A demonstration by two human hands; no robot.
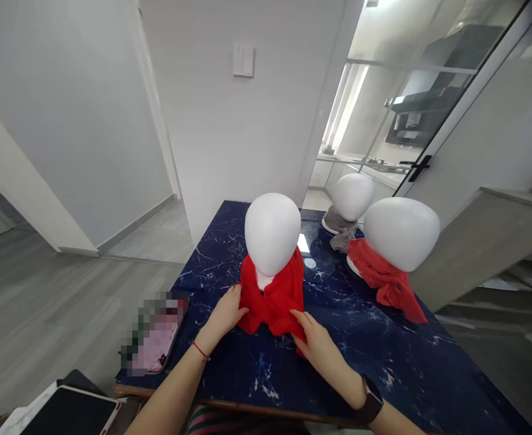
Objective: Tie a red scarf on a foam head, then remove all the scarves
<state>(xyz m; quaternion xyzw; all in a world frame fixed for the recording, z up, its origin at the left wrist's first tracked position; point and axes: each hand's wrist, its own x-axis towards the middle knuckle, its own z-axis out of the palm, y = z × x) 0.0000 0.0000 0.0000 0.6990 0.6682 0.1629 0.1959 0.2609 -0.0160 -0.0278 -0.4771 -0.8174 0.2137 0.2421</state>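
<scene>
A bright red scarf [288, 293] lies round the neck of a smooth white mannequin head [272, 232], its two ends brought together at the front. My left hand [224, 314], with a thin red cord on the wrist, grips the scarf's left edge between thumb and fingers. On the other side, my right hand [318, 344] has the right end of the cloth pinched, and a dark watch [371, 399] sits on that wrist. The head stands upright on the dark blue marbled table [266, 377].
To the right stand two more white heads, one with a coral scarf [386, 278] and one with a grey scarf [341, 226], both knotted. A blurred phone-like object [155, 338] lies at the table's left edge. Below it is a tablet [69, 414]. A wall [248, 133] rises behind.
</scene>
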